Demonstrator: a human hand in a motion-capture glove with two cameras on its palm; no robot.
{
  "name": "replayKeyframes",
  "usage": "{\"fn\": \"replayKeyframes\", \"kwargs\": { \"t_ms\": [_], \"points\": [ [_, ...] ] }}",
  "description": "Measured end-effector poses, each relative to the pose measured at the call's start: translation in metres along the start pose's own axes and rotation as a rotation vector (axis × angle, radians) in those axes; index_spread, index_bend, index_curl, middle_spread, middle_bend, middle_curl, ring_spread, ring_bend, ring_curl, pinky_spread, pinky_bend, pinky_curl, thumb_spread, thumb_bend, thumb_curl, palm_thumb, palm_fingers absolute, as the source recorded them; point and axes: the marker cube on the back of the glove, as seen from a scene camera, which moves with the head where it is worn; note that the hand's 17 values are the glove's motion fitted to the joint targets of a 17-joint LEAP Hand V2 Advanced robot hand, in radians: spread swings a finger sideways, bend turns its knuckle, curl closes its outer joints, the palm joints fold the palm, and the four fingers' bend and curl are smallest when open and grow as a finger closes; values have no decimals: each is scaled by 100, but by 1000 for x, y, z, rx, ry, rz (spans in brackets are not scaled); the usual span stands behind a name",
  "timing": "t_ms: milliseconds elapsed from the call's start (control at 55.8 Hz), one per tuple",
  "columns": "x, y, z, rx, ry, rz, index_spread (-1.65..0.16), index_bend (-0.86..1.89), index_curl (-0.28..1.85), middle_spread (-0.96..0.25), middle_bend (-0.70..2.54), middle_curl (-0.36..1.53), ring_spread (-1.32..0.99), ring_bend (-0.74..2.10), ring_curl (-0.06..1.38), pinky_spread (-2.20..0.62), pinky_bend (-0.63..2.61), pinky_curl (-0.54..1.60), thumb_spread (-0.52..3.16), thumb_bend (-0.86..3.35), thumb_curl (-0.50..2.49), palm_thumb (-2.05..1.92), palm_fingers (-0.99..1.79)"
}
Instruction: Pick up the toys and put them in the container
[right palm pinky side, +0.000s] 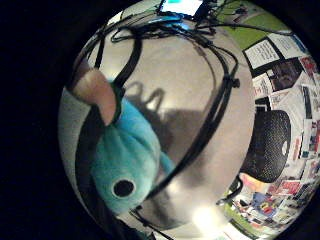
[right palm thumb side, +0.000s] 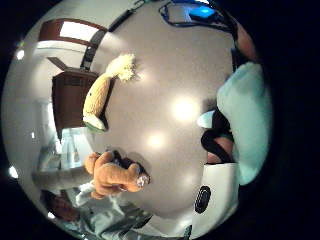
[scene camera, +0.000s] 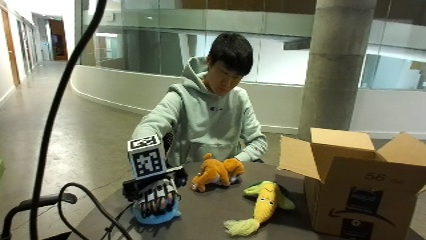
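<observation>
The gloved right hand (scene camera: 158, 199) has its fingers wrapped round the blue plush toy (scene camera: 157, 216) near the table's (scene camera: 213, 212) edge. The orange plush (scene camera: 215, 172) and corn plush (scene camera: 261, 206) lie between it and the open cardboard box (scene camera: 359, 195).

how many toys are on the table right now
3. A blue toy sits under the gloved right hand at the table's edge, an orange toy lies in front of the person, and a yellow corn toy lies beside the box. The box may hide more.
</observation>
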Motion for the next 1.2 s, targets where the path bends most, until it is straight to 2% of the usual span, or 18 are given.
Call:
{"fn": "replayKeyframes", "kwargs": {
  "t_ms": [54,269,412,502,645,753,932,968,1004,1022,1057,1075,1111,1201],
  "points": [
    [-4,3,-1,19,5,0,-27,17,31,-19,54,36,-31,94,40,-24,79,37,128,31,40,71,106],
    [-40,15,-35,-161,-40,-13,-32,29,41,-29,80,53,-39,119,55,-37,101,52,99,25,54,74,108],
    [-92,18,-98,-260,-3,-114,-35,43,52,-33,93,64,-41,125,60,-40,105,58,83,22,62,74,101],
    [-154,17,-151,-263,-4,-195,-38,51,60,-34,99,70,-41,129,63,-41,108,61,75,21,66,74,96],
    [-272,30,-213,-88,-19,-295,-40,61,73,-36,105,79,-41,135,67,-42,114,66,65,20,73,73,88],
    [-343,6,-247,133,-36,-429,-41,66,83,-36,110,86,-41,140,69,-42,118,69,59,19,78,72,83],
    [-440,-16,-252,403,-210,-546,-43,73,97,-36,113,93,-39,144,71,-41,119,72,52,16,84,70,69],
    [-456,-20,-242,357,-235,-558,-42,69,98,-35,109,92,-38,142,71,-39,118,72,54,15,84,69,54],
    [-470,-26,-227,255,-235,-560,-39,61,97,-33,101,90,-36,136,70,-34,110,71,62,14,83,67,24],
    [-475,-30,-219,205,-223,-558,-38,56,95,-31,94,87,-34,129,69,-31,106,70,73,14,81,65,2],
    [-481,-36,-206,139,-188,-559,-37,46,89,-25,70,79,-29,100,63,-24,105,70,84,6,74,51,-59],
    [-482,-38,-201,122,-174,-563,-37,39,85,-22,61,75,-26,88,60,-21,104,67,87,0,71,43,-68],
    [-483,-41,-194,105,-159,-574,-35,28,78,-17,48,69,-22,70,53,-17,98,61,92,-8,65,31,-72],
    [-479,-41,-188,92,-141,-595,-33,11,65,-10,24,58,-15,40,40,-9,82,52,99,-8,56,15,-55]
  ]
}}
